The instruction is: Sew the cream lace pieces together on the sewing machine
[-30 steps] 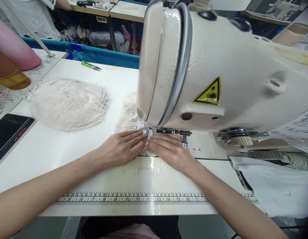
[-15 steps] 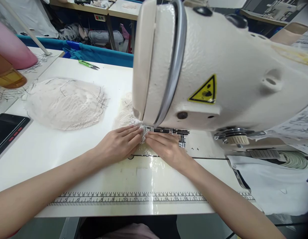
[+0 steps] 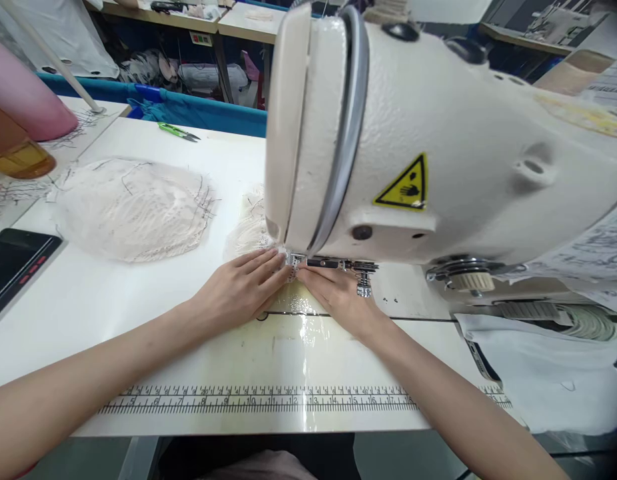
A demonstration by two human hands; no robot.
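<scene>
Cream lace fabric [image 3: 251, 223] lies at the needle area of a white sewing machine [image 3: 438, 120], partly hidden behind the machine's head. My left hand [image 3: 246, 283] rests flat on it, fingers stretched toward the presser foot. From the other side my right hand [image 3: 341, 293] reaches in below a metal guide [image 3: 333, 264], its fingertips drawn together on the lace edge. A small dotted strip of lace [image 3: 293, 270] shows between the two hands. The needle itself is hidden.
At the left lies a second cream lace piece [image 3: 133, 210] with loose dark threads. Green thread snips [image 3: 178, 132] lie behind it, a phone [image 3: 18, 267] in front. A pink thread cone [image 3: 28, 87] stands back left; white cloth [image 3: 553, 373] lies right. A printed ruler [image 3: 268, 400] runs along the front edge.
The lace strip between my hands has shifted slightly, and less of it shows. My right fingertips are a little farther right. The view has tilted slightly; my left hand stays nearly in place.
</scene>
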